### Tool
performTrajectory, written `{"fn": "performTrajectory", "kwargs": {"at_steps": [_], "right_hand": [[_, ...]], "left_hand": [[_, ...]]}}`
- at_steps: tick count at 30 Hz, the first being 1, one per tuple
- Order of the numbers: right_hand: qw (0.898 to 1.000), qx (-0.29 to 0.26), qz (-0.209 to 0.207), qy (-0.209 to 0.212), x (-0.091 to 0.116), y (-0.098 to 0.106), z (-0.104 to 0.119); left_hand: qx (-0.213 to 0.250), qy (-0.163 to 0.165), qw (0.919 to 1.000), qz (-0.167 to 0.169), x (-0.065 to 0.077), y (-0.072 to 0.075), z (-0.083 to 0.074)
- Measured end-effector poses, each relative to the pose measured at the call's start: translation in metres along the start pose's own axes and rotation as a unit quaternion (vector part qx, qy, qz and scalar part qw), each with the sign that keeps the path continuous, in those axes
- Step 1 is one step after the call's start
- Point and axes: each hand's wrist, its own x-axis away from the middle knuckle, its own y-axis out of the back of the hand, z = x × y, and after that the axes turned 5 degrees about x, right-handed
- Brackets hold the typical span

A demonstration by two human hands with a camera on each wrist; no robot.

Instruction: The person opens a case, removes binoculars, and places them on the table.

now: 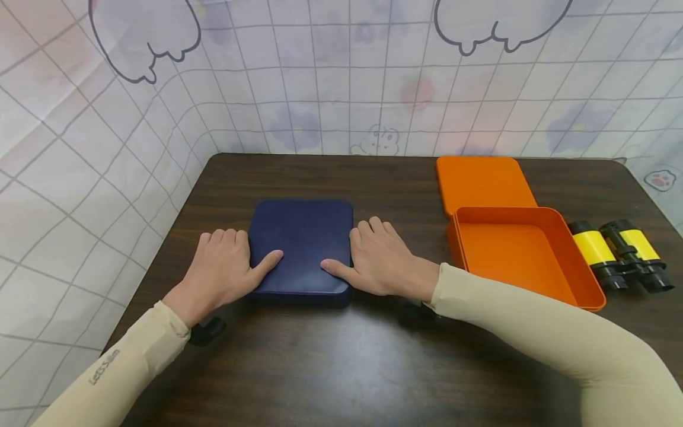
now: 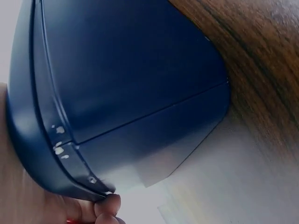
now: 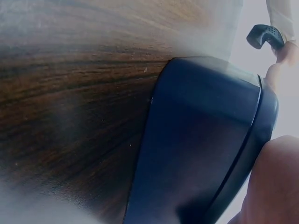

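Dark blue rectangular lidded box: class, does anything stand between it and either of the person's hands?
Nothing visible does. The left hand and right hand grip opposite sides of the dark blue rectangular lidded box directly. The open rectangular orange box stands to the right of the right hand, not in between.

Cream sleeves (image 1: 512,314), lettering (image 1: 104,366) perhaps "Let's Slim"

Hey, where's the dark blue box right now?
In the head view, the dark blue box is left of centre on the table, between the left hand and right hand, with the open orange box to its right.
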Motion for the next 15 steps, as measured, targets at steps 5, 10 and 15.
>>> {"fn": "performTrajectory", "kwargs": {"at_steps": [5, 10, 15], "right_hand": [[1.000, 0.003, 0.004, 0.002, 0.004, 0.000, 0.000], [1.000, 0.008, 0.003, 0.003, 0.008, 0.001, 0.000], [1.000, 0.009, -0.006, 0.007, 0.012, 0.001, 0.000]], "left_hand": [[-0.001, 0.000, 1.0000, 0.003, 0.003, 0.000, -0.002], [-0.001, 0.000, 1.0000, 0.007, 0.005, 0.000, -0.004], [0.000, 0.000, 0.9999, 0.010, 0.006, 0.001, -0.005]]}}
